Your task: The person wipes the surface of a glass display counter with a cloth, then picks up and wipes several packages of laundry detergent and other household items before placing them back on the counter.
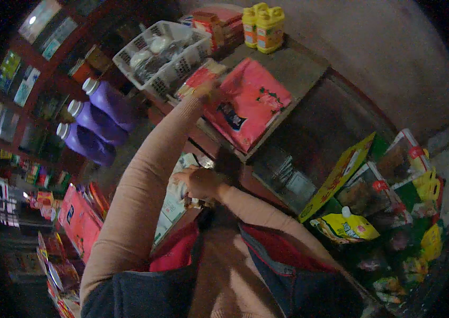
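Observation:
My left hand (207,90) is stretched forward onto the counter. It lies between a red and yellow packet (198,78) and a pink soft package with a flower print (254,101); blur hides whether its fingers grip either one. My right hand (199,182) is lower and closer to my body, over a pale green and white box (170,208) and small items that are hard to make out. Its fingers point left, and their grip is unclear.
A white plastic basket (157,71) holds wrapped items. Yellow bottles (264,30) stand at the back. Purple bottles (107,105) with white caps are on the left. A glass-topped case (319,127), a yellow pouch (345,228) and upright cartons (339,179) lie right.

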Motion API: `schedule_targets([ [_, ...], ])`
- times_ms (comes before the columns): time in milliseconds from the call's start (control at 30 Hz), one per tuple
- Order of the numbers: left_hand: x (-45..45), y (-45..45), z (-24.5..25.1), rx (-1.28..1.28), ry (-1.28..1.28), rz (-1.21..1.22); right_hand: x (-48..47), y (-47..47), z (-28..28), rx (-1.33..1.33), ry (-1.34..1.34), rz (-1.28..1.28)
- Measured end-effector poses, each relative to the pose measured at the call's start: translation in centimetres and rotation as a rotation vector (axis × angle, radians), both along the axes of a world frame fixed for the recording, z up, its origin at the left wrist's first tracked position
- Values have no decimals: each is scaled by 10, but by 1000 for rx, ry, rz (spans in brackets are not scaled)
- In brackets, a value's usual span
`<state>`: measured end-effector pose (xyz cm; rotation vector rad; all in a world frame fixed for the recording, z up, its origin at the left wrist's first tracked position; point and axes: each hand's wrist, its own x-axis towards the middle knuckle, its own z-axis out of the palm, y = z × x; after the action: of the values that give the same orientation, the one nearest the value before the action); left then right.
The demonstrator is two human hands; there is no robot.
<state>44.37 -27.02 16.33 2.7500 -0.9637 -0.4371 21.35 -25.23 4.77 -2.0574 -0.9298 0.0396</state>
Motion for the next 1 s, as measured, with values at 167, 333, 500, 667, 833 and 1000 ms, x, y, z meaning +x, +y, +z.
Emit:
schedule_targets([
  [167, -35, 31, 83, -136, -367, 64, 6, 1, 16, -127, 113, 35],
  [333, -92, 145, 206, -522, -446, -103, 6, 6, 15, -83, 86, 30],
  [500, -172, 286, 273, 46, -818, -298, 2, 5, 18, -172, 57, 21],
  [667, -249, 396, 282, 626, -234, 159, 0, 7, 25, -251, 27, -16],
  [833, -313, 461, 265, 673, 11, 462, 3, 7, 23, -273, 62, -15],
  [1000, -326, 506, 286, 499, 96, 176, 5, 8, 16, -269, 32, -31],
])
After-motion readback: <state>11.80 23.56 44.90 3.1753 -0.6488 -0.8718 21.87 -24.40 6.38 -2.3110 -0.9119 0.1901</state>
